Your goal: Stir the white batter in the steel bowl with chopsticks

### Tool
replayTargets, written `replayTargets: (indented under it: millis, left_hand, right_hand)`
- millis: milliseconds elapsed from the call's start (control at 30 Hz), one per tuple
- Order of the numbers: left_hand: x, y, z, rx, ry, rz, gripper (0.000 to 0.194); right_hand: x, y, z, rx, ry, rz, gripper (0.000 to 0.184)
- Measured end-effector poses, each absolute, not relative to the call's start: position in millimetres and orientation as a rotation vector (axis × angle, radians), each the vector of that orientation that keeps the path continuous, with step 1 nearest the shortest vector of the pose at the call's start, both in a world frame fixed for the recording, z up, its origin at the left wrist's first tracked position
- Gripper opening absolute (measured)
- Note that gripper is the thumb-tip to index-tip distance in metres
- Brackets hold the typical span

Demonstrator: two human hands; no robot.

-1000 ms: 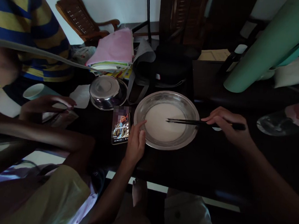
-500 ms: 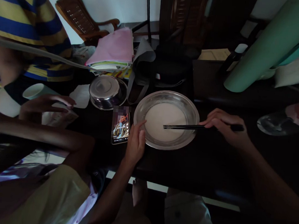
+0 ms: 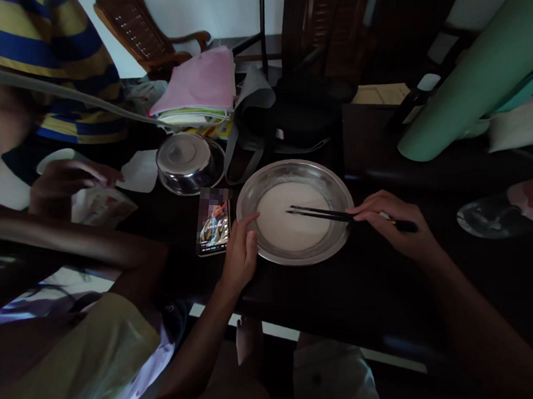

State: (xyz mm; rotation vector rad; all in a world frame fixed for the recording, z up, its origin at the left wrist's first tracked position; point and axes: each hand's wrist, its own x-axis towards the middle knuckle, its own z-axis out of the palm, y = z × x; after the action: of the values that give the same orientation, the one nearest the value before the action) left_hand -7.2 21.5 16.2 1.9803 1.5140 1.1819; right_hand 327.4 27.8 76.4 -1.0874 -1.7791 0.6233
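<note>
A wide metal bowl (image 3: 336, 248) stands on the dark table, holding a whitish liquid (image 3: 287, 229). My left hand (image 3: 243, 250) grips the bowl's left rim, thumb outside and a fingertip over the inner wall. From the right, my right hand (image 3: 389, 218) is closed around a pair of black chopsticks (image 3: 321, 213). Their tips are over the middle of the white liquid, slightly apart; whether they dip below its surface I cannot tell. Just left of the bowl lies a phone (image 3: 214, 226) with its screen lit.
An upturned metal bowl (image 3: 189, 159) sits behind the phone. At left, another person's hand (image 3: 71, 181) is over a plastic packet (image 3: 102, 206). Behind are a pink-topped stack (image 3: 202, 84) and a black bag (image 3: 305, 119). A green cylinder (image 3: 464, 86) and a clear bottle (image 3: 482, 210) are at right.
My right hand has shifted slightly left and up, and the chopsticks' tips have moved toward the back of the bowl and spread apart. My left hand stays at the rim.
</note>
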Motion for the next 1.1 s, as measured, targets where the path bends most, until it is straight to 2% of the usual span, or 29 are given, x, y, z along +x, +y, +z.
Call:
replayTargets:
  millis: [167, 367, 533, 700, 900, 1100]
  left_hand:
    - [-7.0, 21.5, 16.0, 1.986, 1.51, 1.176, 0.059]
    - [-6.8, 21.9, 15.5, 1.994, 1.51, 1.191, 0.057]
    - [-6.9, 22.1, 15.9, 1.998, 1.504, 1.183, 0.056]
    - [-6.8, 22.1, 14.7, 1.99, 1.508, 1.195, 0.058]
    - [-6.6, 21.7, 14.0, 1.97, 1.525, 1.184, 0.059]
    - [-6.6, 21.6, 14.0, 1.968, 1.527, 1.19, 0.059]
  right_hand:
    - [329.8, 27.4, 75.7, -1.056, -1.679, 0.691, 0.035]
    - [326.5, 29.2, 75.9, -1.04, -1.794, 0.631, 0.022]
    - [331.9, 28.0, 78.3, -1.081, -1.658, 0.697, 0.036]
    - [327.1, 28.0, 77.0, -1.035, -1.818, 0.651, 0.023]
    - [332.6, 26.6, 77.0, -1.083, -1.648, 0.693, 0.035]
    - [328.7, 28.1, 75.9, -1.047, -1.799, 0.633, 0.021]
